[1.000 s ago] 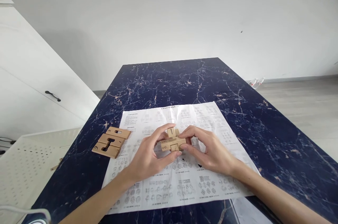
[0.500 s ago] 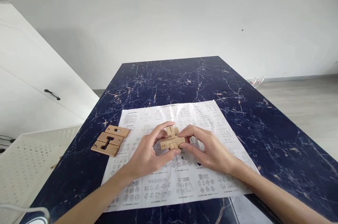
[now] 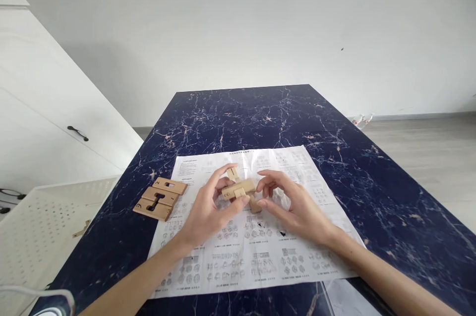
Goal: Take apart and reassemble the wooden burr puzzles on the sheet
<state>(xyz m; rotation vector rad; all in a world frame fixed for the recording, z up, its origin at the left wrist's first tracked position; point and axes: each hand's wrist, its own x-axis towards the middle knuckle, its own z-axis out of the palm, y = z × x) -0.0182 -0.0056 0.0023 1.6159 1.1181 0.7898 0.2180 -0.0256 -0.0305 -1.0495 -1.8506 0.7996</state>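
Observation:
Between the thumb and fingers of my left hand (image 3: 212, 202) is a wooden interlocking puzzle (image 3: 240, 189), made of several crossed pale blocks with dark numbers on them. It is held tilted over the printed instruction sheet (image 3: 201, 271). My right hand (image 3: 297, 202) is just right of the puzzle, thumb and fingers apart with a gap between them. Its thumb tip is close to the lower block; whether they touch I cannot tell. To the left, flat wooden pieces (image 3: 160, 198) with cut-out slots and numbers lie side by side, partly over the sheet's edge.
The dark blue marbled table (image 3: 241, 117) reaches toward a grey wall. A white cabinet (image 3: 55, 88) and a perforated white surface (image 3: 55, 221) are on the left. A white cable (image 3: 40, 290) curves at the lower left. A dark-edged flat object (image 3: 345, 296) lies near the lower right.
My right hand's fingers have come off the puzzle and spread apart. In my left hand the puzzle has turned and tilted, with a lower block now showing at its right.

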